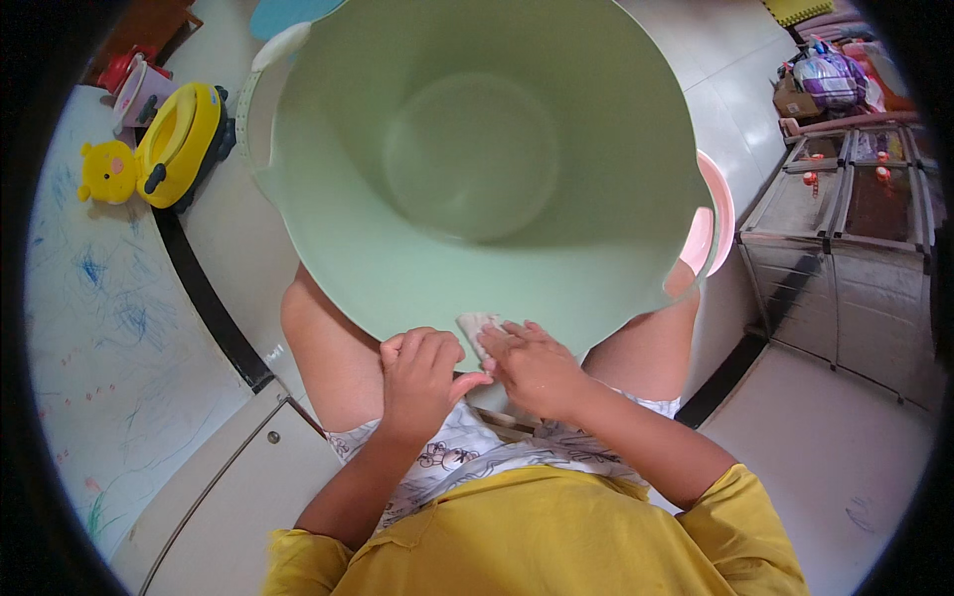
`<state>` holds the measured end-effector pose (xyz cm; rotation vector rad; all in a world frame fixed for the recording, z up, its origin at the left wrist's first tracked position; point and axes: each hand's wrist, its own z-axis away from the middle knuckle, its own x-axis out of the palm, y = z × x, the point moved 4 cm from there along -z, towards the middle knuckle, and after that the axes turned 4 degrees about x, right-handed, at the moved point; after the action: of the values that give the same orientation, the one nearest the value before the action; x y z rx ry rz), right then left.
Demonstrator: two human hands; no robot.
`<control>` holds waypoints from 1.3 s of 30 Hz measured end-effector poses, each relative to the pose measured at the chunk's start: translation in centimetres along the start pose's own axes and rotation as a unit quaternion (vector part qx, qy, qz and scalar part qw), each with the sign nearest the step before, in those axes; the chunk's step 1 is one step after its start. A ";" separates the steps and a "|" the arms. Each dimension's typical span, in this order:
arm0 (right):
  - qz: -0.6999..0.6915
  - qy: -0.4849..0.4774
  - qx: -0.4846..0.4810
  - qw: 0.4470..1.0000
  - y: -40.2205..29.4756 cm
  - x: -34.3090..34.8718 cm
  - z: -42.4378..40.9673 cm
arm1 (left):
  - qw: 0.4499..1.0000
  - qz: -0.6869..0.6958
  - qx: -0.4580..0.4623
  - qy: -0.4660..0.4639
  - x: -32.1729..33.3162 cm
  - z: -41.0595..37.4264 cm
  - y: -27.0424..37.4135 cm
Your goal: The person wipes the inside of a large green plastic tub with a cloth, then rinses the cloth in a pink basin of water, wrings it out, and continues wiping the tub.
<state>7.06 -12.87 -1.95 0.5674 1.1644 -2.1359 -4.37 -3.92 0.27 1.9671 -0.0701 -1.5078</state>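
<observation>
A large pale green plastic tub (477, 283) is tilted toward me in front of my knees, its round bottom and inner wall in sight. My left hand (422, 372) grips its near rim, fingers curled over the edge and thumb stretched to the right. Just right of it, my right hand (533, 365) presses a folded whitish cloth (474, 328) against the inner wall close to the rim. The tub has a cut-out handle on each side; a white grip (281, 46) covers part of the left one.
A yellow bear-faced child's potty seat (179, 145) stands at left near a pinkish bucket (141, 97). Behind the tub's right handle shows a pink basin (717, 216). Grey cabinets with clear-fronted drawers (835, 276) stand at right, with a purple plastic package (831, 78) beyond.
</observation>
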 end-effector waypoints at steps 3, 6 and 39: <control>0.073 -0.018 0.044 0.996 1.2 -2.2 1.3 | 1.000 0.019 0.000 0.004 0.4 -0.9 1.0; 0.165 -0.002 0.069 0.984 2.9 -3.6 2.4 | 0.999 0.022 -0.006 -0.025 0.2 -1.1 1.4; 0.220 0.031 0.083 0.971 4.8 -2.4 3.2 | 0.987 0.089 -0.002 -0.133 1.7 -0.5 1.6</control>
<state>11.97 -16.76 -1.59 0.8849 0.8004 -1.8469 -2.80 -5.64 -0.29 1.6950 -0.3476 -1.6388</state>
